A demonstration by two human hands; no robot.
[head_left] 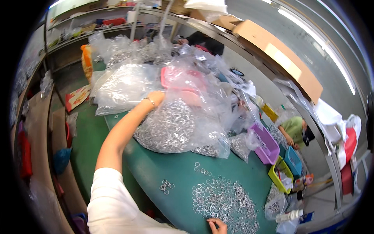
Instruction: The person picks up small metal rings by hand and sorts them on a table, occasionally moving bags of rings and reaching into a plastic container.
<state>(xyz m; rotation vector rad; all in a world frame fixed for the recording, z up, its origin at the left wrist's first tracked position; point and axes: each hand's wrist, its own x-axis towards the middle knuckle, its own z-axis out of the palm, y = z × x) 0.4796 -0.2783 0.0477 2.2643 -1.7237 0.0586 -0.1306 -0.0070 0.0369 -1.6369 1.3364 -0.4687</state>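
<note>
My left hand (156,98), on an outstretched arm, is closed on the upper edge of a clear plastic bag (173,123) full of small silvery metal rings. Its fingertips are partly hidden by the plastic. Near the bottom edge, my right hand (217,226) is at the near side of many loose metal rings (222,199) spread over the green tabletop (156,163). The fingers of that hand are curled together; whatever they hold is too small to make out. A little cluster of rings (166,187) lies apart, to the left.
Behind the bag sit a pink tray (183,78) under plastic and another large clear bag (126,87). Purple (265,144), lime (281,175) and blue (293,160) bins line the right side, near a white bottle (289,216). A person in green (293,130) is beyond them.
</note>
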